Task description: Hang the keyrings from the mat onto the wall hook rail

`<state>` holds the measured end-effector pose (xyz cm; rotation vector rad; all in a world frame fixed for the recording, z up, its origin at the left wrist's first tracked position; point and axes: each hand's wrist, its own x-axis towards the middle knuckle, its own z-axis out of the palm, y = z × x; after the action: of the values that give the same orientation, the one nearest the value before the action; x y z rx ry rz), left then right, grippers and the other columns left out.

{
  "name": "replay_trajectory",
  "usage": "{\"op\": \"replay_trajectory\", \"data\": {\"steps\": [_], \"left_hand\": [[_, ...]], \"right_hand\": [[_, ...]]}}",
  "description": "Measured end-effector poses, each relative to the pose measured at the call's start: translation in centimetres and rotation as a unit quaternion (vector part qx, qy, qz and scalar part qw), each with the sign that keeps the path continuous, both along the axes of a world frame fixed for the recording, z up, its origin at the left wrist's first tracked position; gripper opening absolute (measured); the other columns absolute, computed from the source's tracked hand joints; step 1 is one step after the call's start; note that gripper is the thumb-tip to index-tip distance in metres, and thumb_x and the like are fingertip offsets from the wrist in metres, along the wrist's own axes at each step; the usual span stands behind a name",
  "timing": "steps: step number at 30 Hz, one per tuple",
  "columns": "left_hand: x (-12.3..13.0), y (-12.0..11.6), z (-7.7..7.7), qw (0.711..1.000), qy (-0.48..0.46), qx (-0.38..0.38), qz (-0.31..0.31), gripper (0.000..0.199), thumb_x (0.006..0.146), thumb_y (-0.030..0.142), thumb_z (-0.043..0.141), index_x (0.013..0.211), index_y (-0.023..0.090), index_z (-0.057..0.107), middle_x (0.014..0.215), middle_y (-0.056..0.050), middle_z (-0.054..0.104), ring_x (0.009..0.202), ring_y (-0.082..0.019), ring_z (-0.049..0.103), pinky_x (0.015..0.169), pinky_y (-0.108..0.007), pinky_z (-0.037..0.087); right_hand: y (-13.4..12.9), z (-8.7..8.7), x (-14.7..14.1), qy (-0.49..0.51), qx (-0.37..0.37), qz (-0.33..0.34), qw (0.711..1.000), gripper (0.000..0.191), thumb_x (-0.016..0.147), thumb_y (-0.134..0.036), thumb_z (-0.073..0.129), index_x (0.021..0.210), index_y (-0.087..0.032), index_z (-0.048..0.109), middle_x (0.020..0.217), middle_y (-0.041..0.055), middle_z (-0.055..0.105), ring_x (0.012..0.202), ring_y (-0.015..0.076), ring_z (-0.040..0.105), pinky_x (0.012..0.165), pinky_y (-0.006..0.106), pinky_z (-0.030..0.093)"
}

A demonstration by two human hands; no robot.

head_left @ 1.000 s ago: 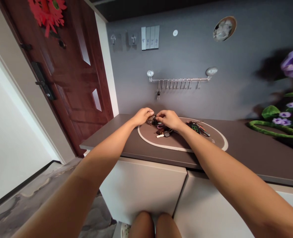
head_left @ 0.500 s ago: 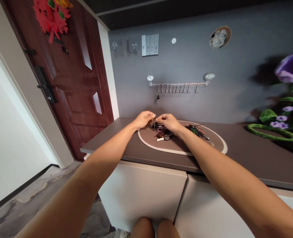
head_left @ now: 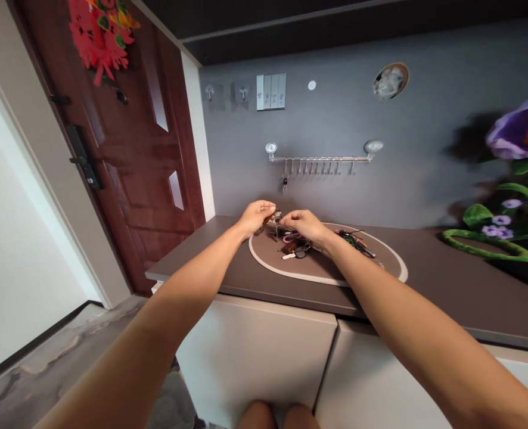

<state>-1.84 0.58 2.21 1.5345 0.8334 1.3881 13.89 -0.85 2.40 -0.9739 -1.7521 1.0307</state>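
Observation:
My left hand (head_left: pixel 255 218) pinches the top of a bunch of keys (head_left: pixel 276 223) between thumb and fingers, just above the mat. Close on its right, my right hand (head_left: pixel 306 225) has thumb and fingertips pressed together at the same bunch. More keys, one with a dark head (head_left: pixel 300 253), lie on the oval brown mat (head_left: pixel 264 265) below the right hand. A pile of dark keys and cords (head_left: pixel 356 241) rests farther right, partly behind the right forearm.
A clear hook rail (head_left: pixel 320 159) on the grey wall carries one small black-topped key (head_left: pixel 285 183) at its left end. Purple artificial flowers (head_left: pixel 516 134) stand at the right of the brown counter (head_left: pixel 438 286). A dark red door (head_left: pixel 157 202) is at left.
The key bunch hangs a little lower and more spread between my hands, which have parted slightly. My view has tilted up a little.

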Motion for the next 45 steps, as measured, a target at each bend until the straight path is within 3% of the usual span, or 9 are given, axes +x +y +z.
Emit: {"op": "replay_trajectory", "data": {"steps": [4,12,19,30,40,45], "left_hand": [[-0.4,0.2,0.3,0.999,-0.041,0.015,-0.004,0.016,0.072,0.019,0.059,0.085,0.011,0.054,0.069,-0.002,0.059,0.06,-0.007,0.054,0.061,-0.021,0.042],[-0.8,0.5,0.6,0.994,-0.109,0.018,-0.021,0.015,0.07,0.017,0.059,0.085,0.012,0.056,0.072,-0.001,0.059,0.062,-0.007,0.054,0.063,-0.021,0.042],[-0.6,0.2,0.8,0.989,-0.143,-0.005,-0.031,0.011,0.069,0.015,0.058,0.08,0.012,0.058,0.073,-0.002,0.059,0.065,-0.008,0.055,0.063,-0.021,0.044],[-0.3,-0.1,0.7,0.966,-0.238,-0.069,-0.081,0.007,0.069,0.007,0.052,0.071,0.011,0.058,0.07,-0.004,0.058,0.065,-0.011,0.058,0.066,-0.028,0.049],[-0.1,-0.3,0.6,0.964,-0.232,-0.095,-0.083,0.008,0.07,0.006,0.051,0.07,0.011,0.057,0.069,-0.005,0.058,0.062,-0.012,0.059,0.064,-0.029,0.05],[0.0,-0.3,0.6,0.962,-0.239,-0.092,-0.091,0.007,0.069,0.006,0.052,0.071,0.01,0.057,0.069,-0.006,0.059,0.063,-0.013,0.06,0.065,-0.029,0.05]], "right_hand": [[0.2,0.2,0.3,0.027,0.019,0.013,0.999,0.018,0.063,-0.029,0.062,0.07,-0.013,0.058,0.068,0.0023,0.062,0.061,0.0101,0.055,0.063,0.025,0.045],[0.4,0.9,0.8,-0.002,0.138,-0.027,0.99,0.025,0.065,-0.038,0.058,0.072,-0.014,0.056,0.069,-0.0016,0.056,0.064,0.0085,0.049,0.071,0.025,0.039],[1.2,0.8,1.2,0.025,0.163,-0.055,0.985,0.03,0.065,-0.044,0.056,0.073,-0.015,0.054,0.07,-0.0011,0.055,0.068,0.0099,0.049,0.071,0.026,0.039],[1.9,0.9,1.0,0.149,0.069,-0.066,0.984,0.031,0.066,-0.046,0.058,0.075,-0.018,0.048,0.073,-0.0011,0.053,0.072,0.0112,0.055,0.07,0.027,0.046],[2.8,3.8,0.6,0.195,0.027,-0.104,0.975,0.009,0.076,-0.026,0.05,0.073,-0.019,0.044,0.071,-0.0009,0.053,0.068,0.0108,0.059,0.066,0.026,0.049],[4.0,5.3,0.3,0.198,0.009,-0.145,0.969,0.009,0.079,-0.02,0.046,0.071,-0.018,0.046,0.065,-0.0006,0.054,0.061,0.009,0.058,0.06,0.023,0.049]]}}
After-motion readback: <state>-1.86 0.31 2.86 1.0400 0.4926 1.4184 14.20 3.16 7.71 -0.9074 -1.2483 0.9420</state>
